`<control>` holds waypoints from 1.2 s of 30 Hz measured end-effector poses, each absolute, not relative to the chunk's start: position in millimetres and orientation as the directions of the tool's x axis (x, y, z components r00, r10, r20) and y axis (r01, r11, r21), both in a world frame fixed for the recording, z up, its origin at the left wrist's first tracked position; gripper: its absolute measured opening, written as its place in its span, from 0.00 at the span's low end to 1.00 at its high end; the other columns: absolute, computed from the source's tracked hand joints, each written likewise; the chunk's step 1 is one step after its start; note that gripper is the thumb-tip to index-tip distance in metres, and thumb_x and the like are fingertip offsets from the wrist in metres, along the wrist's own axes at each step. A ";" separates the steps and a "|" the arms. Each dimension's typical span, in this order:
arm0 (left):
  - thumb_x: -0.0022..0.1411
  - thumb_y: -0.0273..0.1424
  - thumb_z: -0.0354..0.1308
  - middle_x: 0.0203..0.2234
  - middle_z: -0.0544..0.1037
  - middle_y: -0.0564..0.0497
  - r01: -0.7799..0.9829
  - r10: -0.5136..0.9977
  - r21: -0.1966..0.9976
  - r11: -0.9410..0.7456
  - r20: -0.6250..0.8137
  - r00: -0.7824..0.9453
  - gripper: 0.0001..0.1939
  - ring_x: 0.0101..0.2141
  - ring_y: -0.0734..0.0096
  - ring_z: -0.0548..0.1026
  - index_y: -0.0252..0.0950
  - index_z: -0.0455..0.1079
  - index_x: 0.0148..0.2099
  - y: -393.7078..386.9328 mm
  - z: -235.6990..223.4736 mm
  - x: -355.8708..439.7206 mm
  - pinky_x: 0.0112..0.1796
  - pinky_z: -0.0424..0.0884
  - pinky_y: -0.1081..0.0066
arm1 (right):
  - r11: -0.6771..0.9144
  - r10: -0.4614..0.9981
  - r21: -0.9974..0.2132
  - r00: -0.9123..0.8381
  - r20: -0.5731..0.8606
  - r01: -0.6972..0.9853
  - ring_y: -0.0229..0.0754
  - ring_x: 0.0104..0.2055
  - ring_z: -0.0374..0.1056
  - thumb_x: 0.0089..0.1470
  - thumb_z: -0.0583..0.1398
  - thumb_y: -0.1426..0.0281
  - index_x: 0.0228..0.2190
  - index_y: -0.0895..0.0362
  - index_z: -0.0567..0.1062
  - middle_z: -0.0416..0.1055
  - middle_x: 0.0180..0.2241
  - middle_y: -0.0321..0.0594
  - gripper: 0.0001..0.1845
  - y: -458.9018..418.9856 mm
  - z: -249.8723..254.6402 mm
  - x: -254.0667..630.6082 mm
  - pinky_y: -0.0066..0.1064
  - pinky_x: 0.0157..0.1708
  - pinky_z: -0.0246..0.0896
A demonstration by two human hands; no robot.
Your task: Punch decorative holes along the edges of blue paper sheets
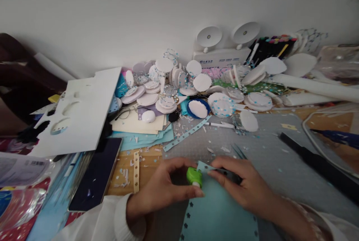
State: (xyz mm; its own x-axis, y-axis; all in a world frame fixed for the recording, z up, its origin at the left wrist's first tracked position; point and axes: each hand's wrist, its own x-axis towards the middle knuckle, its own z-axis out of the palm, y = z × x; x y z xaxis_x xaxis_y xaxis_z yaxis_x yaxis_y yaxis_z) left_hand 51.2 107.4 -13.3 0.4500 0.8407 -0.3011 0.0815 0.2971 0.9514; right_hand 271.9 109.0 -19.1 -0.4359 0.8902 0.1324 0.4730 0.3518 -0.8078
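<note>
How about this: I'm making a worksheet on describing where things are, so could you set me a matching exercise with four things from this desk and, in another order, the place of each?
Things
1. Small bright green plastic punch
2. Flat black rectangular phone
3. Narrow pale yellow paper strip
4. Round dark blue disc

Places
A. On the wooden surface, beside the left wrist
B. Under a rough-edged white piece
C. Between the thumb and fingers of the left hand
D. Between the left sleeve and the large white board

Pairs: 1-C, 2-D, 3-A, 4-B
</note>
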 end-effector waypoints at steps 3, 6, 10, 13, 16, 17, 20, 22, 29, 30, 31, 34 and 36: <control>0.45 0.34 0.73 0.30 0.74 0.50 0.139 0.839 0.952 0.274 -0.307 0.449 0.23 0.33 0.67 0.71 0.32 0.74 0.43 106.1 -13.1 51.5 0.36 0.67 0.70 | 0.347 0.888 -0.810 -0.443 0.122 0.472 0.39 0.30 0.71 0.62 0.56 0.66 0.30 0.53 0.74 0.75 0.27 0.35 0.10 106.6 -22.3 270.4 0.28 0.32 0.64; 0.46 0.37 0.72 0.31 0.75 0.49 0.174 0.859 0.956 0.236 -0.289 0.424 0.22 0.34 0.65 0.71 0.32 0.74 0.42 104.4 -14.3 51.6 0.37 0.67 0.69 | 0.349 0.894 -0.810 -0.426 0.138 0.470 0.40 0.31 0.72 0.62 0.56 0.67 0.30 0.52 0.74 0.76 0.28 0.35 0.09 104.8 -24.7 268.3 0.29 0.33 0.65; 0.49 0.39 0.70 0.35 0.77 0.46 0.243 0.908 0.959 0.146 -0.227 0.353 0.21 0.38 0.60 0.73 0.33 0.75 0.42 101.4 -16.0 51.0 0.42 0.67 0.66 | 0.344 0.899 -0.813 -0.414 0.141 0.470 0.39 0.31 0.72 0.61 0.56 0.67 0.30 0.52 0.74 0.76 0.28 0.35 0.09 105.9 -25.5 265.7 0.28 0.32 0.66; 0.50 0.42 0.70 0.36 0.79 0.44 0.292 0.930 0.949 0.116 -0.207 0.303 0.23 0.39 0.57 0.74 0.33 0.75 0.44 98.7 -16.4 50.8 0.43 0.67 0.64 | 0.339 0.897 -0.812 -0.423 0.127 0.476 0.40 0.32 0.73 0.61 0.56 0.64 0.31 0.53 0.75 0.76 0.29 0.36 0.10 106.9 -25.3 264.6 0.27 0.33 0.67; 0.50 0.43 0.69 0.38 0.79 0.44 0.331 0.943 0.939 0.097 -0.192 0.270 0.23 0.41 0.54 0.74 0.35 0.76 0.45 96.4 -16.6 51.7 0.45 0.67 0.62 | 0.315 0.906 -0.809 -0.411 0.101 0.496 0.46 0.39 0.75 0.53 0.62 0.52 0.39 0.54 0.76 0.79 0.37 0.41 0.20 105.4 -25.3 263.4 0.33 0.38 0.70; 0.50 0.43 0.69 0.39 0.79 0.44 0.335 0.945 0.938 0.087 -0.184 0.269 0.23 0.41 0.54 0.74 0.35 0.76 0.45 95.7 -16.8 52.2 0.45 0.67 0.61 | 0.306 0.908 -0.808 -0.409 0.089 0.504 0.50 0.42 0.75 0.47 0.65 0.48 0.43 0.54 0.76 0.79 0.40 0.44 0.28 104.4 -25.5 262.8 0.36 0.40 0.70; 0.51 0.41 0.68 0.38 0.79 0.44 0.329 0.946 0.943 0.050 -0.151 0.288 0.21 0.40 0.55 0.75 0.35 0.76 0.45 94.0 -18.2 53.6 0.44 0.68 0.62 | 0.275 0.907 -0.816 -0.419 0.044 0.509 0.52 0.44 0.75 0.44 0.66 0.46 0.45 0.53 0.76 0.79 0.43 0.45 0.32 100.8 -26.6 260.2 0.37 0.41 0.71; 0.52 0.39 0.67 0.37 0.79 0.44 0.332 0.948 0.943 0.030 -0.132 0.290 0.19 0.39 0.56 0.75 0.35 0.76 0.44 92.8 -20.3 54.1 0.42 0.69 0.63 | 0.267 0.909 -0.826 -0.415 0.044 0.497 0.49 0.40 0.75 0.49 0.65 0.50 0.40 0.52 0.76 0.79 0.38 0.42 0.22 98.4 -27.7 258.2 0.34 0.38 0.71; 0.51 0.38 0.68 0.35 0.78 0.45 0.311 0.949 0.948 0.059 -0.151 0.279 0.18 0.37 0.59 0.74 0.33 0.76 0.42 98.0 -21.3 56.2 0.40 0.68 0.66 | 0.250 0.926 -0.849 -0.372 0.068 0.466 0.47 0.36 0.74 0.51 0.65 0.56 0.35 0.53 0.76 0.78 0.33 0.40 0.14 100.4 -26.1 253.5 0.32 0.35 0.69; 0.52 0.38 0.67 0.33 0.78 0.45 0.288 0.935 0.954 0.086 -0.177 0.306 0.18 0.36 0.61 0.73 0.32 0.76 0.42 100.7 -19.8 56.5 0.38 0.68 0.67 | 0.238 0.928 -0.852 -0.369 0.057 0.467 0.47 0.36 0.74 0.50 0.65 0.56 0.36 0.53 0.76 0.78 0.34 0.40 0.15 102.1 -25.6 253.9 0.33 0.36 0.69; 0.52 0.38 0.67 0.32 0.77 0.46 0.264 0.920 0.957 0.115 -0.204 0.336 0.18 0.34 0.63 0.73 0.31 0.75 0.42 103.5 -18.3 56.6 0.36 0.68 0.69 | 0.229 0.926 -0.854 -0.374 0.044 0.467 0.47 0.37 0.75 0.50 0.65 0.55 0.37 0.53 0.76 0.78 0.35 0.40 0.17 103.7 -25.3 254.6 0.33 0.37 0.69; 0.50 0.36 0.69 0.31 0.76 0.48 0.161 0.873 0.960 0.227 -0.274 0.403 0.22 0.32 0.67 0.71 0.30 0.74 0.45 109.9 -16.1 55.1 0.34 0.67 0.71 | 0.231 0.921 -0.860 -0.388 0.042 0.455 0.49 0.42 0.74 0.50 0.65 0.54 0.43 0.53 0.75 0.78 0.41 0.42 0.22 107.7 -26.1 258.5 0.34 0.40 0.69; 0.49 0.36 0.70 0.30 0.75 0.50 0.076 0.833 0.949 0.307 -0.307 0.461 0.22 0.31 0.70 0.71 0.30 0.73 0.45 112.0 -17.1 53.0 0.34 0.67 0.72 | 0.238 0.919 -0.860 -0.391 0.049 0.452 0.47 0.41 0.73 0.55 0.61 0.56 0.42 0.54 0.75 0.77 0.40 0.41 0.17 109.1 -27.2 261.6 0.33 0.39 0.67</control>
